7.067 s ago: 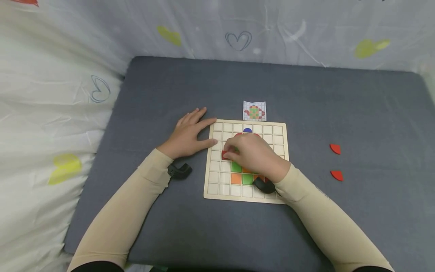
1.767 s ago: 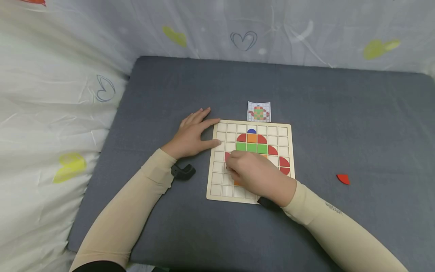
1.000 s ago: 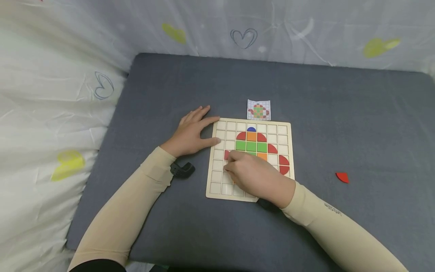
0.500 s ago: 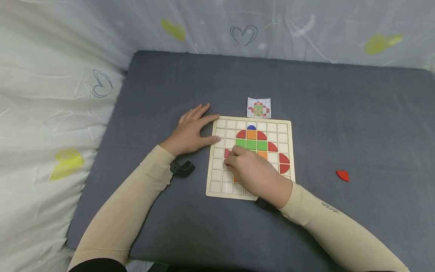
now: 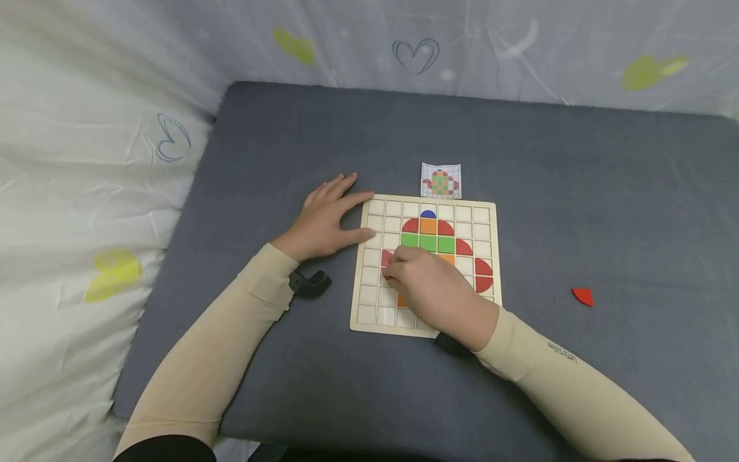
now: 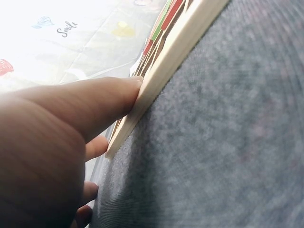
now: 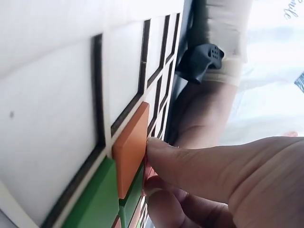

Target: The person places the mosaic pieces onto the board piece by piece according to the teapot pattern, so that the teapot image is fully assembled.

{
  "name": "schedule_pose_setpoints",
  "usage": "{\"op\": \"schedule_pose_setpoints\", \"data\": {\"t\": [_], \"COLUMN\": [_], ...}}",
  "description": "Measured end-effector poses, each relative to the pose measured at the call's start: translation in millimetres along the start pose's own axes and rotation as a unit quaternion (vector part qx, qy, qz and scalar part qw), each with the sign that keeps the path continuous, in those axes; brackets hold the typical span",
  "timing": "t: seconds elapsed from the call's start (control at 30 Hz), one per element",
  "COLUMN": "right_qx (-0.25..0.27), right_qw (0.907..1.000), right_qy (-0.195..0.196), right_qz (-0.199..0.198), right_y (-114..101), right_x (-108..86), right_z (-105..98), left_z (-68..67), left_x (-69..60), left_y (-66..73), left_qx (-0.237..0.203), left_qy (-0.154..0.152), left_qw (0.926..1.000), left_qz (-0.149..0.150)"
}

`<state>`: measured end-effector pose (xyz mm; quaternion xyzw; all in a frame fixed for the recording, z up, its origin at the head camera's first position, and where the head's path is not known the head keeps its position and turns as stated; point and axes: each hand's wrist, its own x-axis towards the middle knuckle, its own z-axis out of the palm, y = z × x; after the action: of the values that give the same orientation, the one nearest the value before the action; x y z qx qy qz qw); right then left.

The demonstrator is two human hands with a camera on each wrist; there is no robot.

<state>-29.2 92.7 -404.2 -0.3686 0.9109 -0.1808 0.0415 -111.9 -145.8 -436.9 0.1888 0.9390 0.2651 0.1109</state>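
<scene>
A wooden grid board (image 5: 484, 213) lies on the table, with red, green, orange and blue pieces in its cells. My left hand (image 5: 320, 221) lies spread at its left edge; in the left wrist view the thumb (image 6: 109, 97) touches the wooden side. Over the board's lower left part, my right hand (image 5: 433, 285) pinches a small red piece (image 7: 148, 172) between thumb and fingers, beside an orange square (image 7: 131, 149). The fingers mostly hide that piece. Just above the fingertips sits another red piece (image 5: 386, 257). The hand covers several cells in the middle.
A small card (image 5: 441, 181) with a coloured grid pattern lies behind the board. One loose red quarter-circle piece (image 5: 583, 296) is on the grey table (image 5: 623, 212) to the right. White printed sheeting (image 5: 358, 38) hangs along the back and left.
Of two loose red pieces on the right, one has left the table. My right hand has shifted slightly down the board and moved little in the last second. The left hand stays put.
</scene>
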Motion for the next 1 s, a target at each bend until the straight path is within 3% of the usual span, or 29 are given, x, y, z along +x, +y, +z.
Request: {"op": "schedule_pose_setpoints", "data": {"t": [0.33, 0.77, 1.0], "right_qx": [0.024, 0.002, 0.003], "right_qw": [0.9979, 0.9991, 0.9966], "right_qy": [-0.001, 0.008, 0.014], "right_qz": [0.06, 0.041, 0.081], "right_y": [4.4, 6.8, 5.6], "right_x": [2.1, 2.6, 4.0], "right_z": [-3.0, -1.4, -1.8], "left_z": [-0.1, 0.7, 0.9], "left_x": [1.0, 0.7, 0.6], "left_y": [0.4, -1.9, -2.4], "left_qx": [0.008, 0.006, 0.006], "left_qy": [-0.005, -0.002, -0.003], "left_qw": [1.0, 1.0, 1.0], "left_qz": [-0.003, -0.002, -0.003]}}
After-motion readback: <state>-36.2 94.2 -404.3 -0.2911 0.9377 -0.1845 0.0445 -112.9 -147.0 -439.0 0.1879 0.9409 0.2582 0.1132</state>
